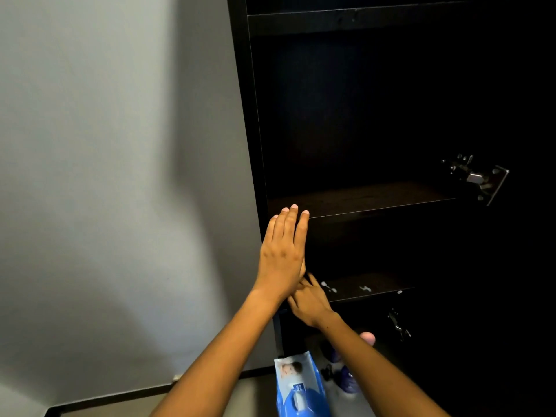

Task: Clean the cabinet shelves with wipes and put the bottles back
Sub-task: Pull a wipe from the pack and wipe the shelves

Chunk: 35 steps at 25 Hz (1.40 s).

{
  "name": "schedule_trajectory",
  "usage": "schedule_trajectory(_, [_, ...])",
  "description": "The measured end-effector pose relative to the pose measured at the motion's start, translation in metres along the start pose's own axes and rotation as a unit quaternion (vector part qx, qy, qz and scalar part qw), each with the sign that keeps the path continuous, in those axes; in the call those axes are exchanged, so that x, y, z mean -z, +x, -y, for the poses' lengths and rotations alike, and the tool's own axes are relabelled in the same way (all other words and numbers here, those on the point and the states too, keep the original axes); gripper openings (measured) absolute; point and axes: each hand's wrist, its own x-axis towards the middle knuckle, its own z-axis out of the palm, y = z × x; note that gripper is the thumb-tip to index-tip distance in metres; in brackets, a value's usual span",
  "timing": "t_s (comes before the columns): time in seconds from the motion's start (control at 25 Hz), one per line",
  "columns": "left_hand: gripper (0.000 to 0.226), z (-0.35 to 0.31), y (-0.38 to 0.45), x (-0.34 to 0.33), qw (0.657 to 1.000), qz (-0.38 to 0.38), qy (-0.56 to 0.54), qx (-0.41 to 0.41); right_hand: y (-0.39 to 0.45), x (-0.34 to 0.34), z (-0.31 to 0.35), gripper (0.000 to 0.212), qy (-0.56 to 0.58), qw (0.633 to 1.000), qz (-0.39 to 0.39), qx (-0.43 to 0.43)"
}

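Note:
A dark cabinet stands open with bare shelves. My left hand (282, 251) is raised flat, fingers straight, with the fingertips at the front edge of the middle shelf (376, 203). My right hand (310, 299) reaches toward the left end of the lower shelf (367, 288), partly hidden behind the left wrist; whether it holds a wipe cannot be seen. A blue pack of wipes (301, 386) lies on the floor below. Blue bottles (349, 379) stand on the floor beside it, partly hidden by my right forearm.
A grey wall (120, 176) runs along the cabinet's left side. A metal door hinge (478, 176) sticks out at the right of the middle shelf, and another hinge (398, 325) sits lower. White smears (329, 287) mark the lower shelf.

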Motion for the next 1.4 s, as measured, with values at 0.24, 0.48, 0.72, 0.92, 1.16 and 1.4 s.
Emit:
schedule_trajectory(0.24, [0.061,-0.001,0.000,0.001,1.000,-0.013,-0.020,0.014,-0.032,-0.008,-0.012,0.053,-0.014,0.999,0.003,-0.036])
schedule_trajectory(0.48, [0.059,-0.002,0.001,-0.002,0.999,-0.027,-0.023,0.021,-0.061,-0.015,-0.014,0.051,-0.041,0.999,-0.017,0.010])
schedule_trajectory(0.72, [0.064,-0.002,0.001,-0.002,0.999,-0.017,-0.020,0.019,-0.020,-0.003,-0.011,0.054,-0.019,1.000,0.015,-0.019])
schedule_trajectory(0.92, [0.064,0.001,0.000,0.000,1.000,-0.004,-0.015,0.007,-0.025,0.001,-0.046,0.049,-0.037,0.996,0.015,-0.082])
schedule_trajectory(1.16, [0.074,-0.001,-0.001,-0.001,1.000,0.005,-0.022,0.017,-0.043,-0.026,-0.034,0.056,-0.016,0.991,-0.063,-0.120])
schedule_trajectory(1.4, [0.073,-0.002,0.001,0.001,1.000,0.012,-0.020,0.012,-0.078,-0.020,-0.058,0.065,-0.014,0.987,-0.084,-0.133])
